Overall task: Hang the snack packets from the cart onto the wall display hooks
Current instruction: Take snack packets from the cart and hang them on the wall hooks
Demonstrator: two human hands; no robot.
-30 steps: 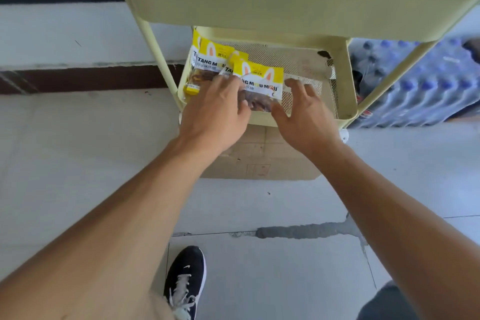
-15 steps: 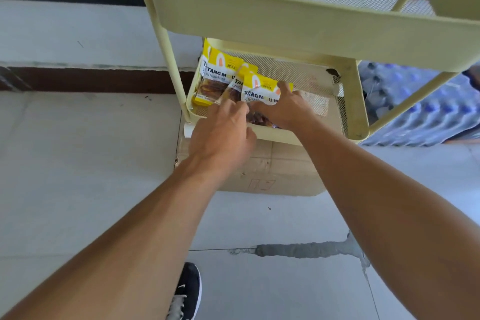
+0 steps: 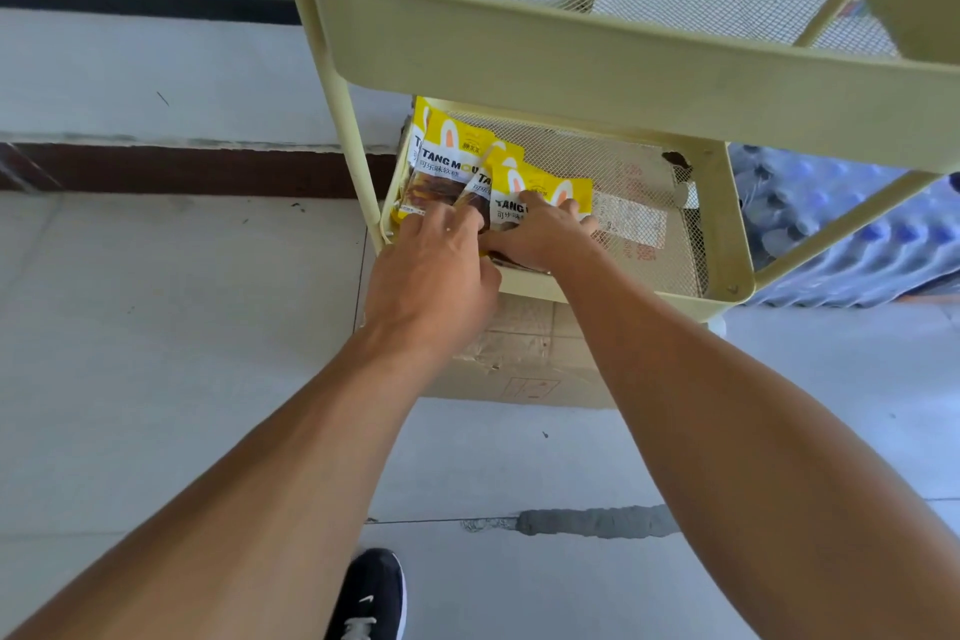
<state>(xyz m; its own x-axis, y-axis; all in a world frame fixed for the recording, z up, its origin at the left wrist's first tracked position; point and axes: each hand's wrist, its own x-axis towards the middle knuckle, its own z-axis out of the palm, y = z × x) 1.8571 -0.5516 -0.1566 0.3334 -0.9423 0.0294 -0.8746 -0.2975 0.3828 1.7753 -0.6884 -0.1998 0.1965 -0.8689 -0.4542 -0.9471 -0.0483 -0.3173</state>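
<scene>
So the snack packets point(image 3: 457, 166) are piled at the left end of the cart point(image 3: 727, 234) lower mesh shelf, yellow tops with rabbit ears showing. Both hands are reached in there: the left hand point(image 3: 434, 270) is laid on the dark lower part of the pile, fingers fairly straight, and the right hand point(image 3: 540, 237) is spread over the nearest packet point(image 3: 563, 192), fingertips pressed on it. An actual grip can't be made out. A cardboard box point(image 3: 519, 353) is parked underneath, bottled water packs point(image 3: 841, 224) off to the right
</scene>
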